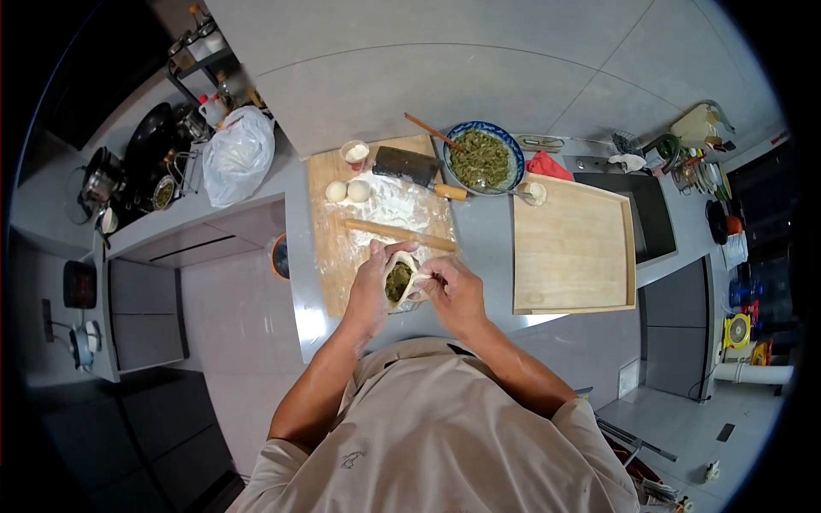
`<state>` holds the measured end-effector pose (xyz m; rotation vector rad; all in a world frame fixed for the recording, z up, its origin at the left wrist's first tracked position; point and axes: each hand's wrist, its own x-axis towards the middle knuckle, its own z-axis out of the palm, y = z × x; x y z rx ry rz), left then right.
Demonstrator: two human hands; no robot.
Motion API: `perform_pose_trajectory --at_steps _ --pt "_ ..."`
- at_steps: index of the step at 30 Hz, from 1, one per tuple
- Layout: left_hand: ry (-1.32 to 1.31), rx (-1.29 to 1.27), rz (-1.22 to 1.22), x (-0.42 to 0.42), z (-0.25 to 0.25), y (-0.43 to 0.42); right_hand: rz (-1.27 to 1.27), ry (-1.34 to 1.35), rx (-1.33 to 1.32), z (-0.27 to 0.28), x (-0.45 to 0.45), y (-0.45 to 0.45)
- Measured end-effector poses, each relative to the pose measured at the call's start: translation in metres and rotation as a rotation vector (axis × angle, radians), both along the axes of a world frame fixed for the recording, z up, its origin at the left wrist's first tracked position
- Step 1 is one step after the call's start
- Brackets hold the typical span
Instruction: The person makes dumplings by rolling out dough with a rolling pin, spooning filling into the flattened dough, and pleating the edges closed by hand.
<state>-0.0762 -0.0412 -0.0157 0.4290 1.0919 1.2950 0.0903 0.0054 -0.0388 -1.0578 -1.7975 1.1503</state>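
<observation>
left hand (369,292) cups filled dough (398,282), right hand (455,297) pinches

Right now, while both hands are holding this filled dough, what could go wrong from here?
The dough wrapper is open with its green filling exposed; if the left hand squeezes or the right hand pulls too hard, it might tear or spill.
The rolling pin lies on the floured board near the left hand; a bump might set it rolling.
A wooden stick juts past the rim of the bowl, so a passing arm could perhaps knock it.
</observation>
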Motion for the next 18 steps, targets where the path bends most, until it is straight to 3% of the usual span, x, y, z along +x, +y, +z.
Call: perform_pose_trajectory --at_steps 2,5,6,8,11,18 --pt "-0.002 -0.009 0.003 0.001 -0.003 0.002 0.064 -0.051 0.420 -0.002 0.003 0.005" --pt "0.094 -0.009 -0.101 -0.007 -0.010 0.001 0.161 -0.018 0.559 -0.002 0.007 0.010" --pt "0.093 -0.009 -0.099 -0.007 -0.007 0.000 0.163 -0.018 0.558 0.003 0.007 0.007" --pt "0.196 -0.029 -0.140 -0.009 0.001 0.000 0.088 -0.055 0.084 0.016 0.007 0.001" --pt "0.220 -0.059 -0.306 -0.022 0.002 0.001 0.114 -0.011 0.045 0.016 0.009 0.004" --pt "0.167 -0.121 -0.359 -0.019 0.003 0.004 0.119 -0.018 0.188 -0.001 0.007 0.001"
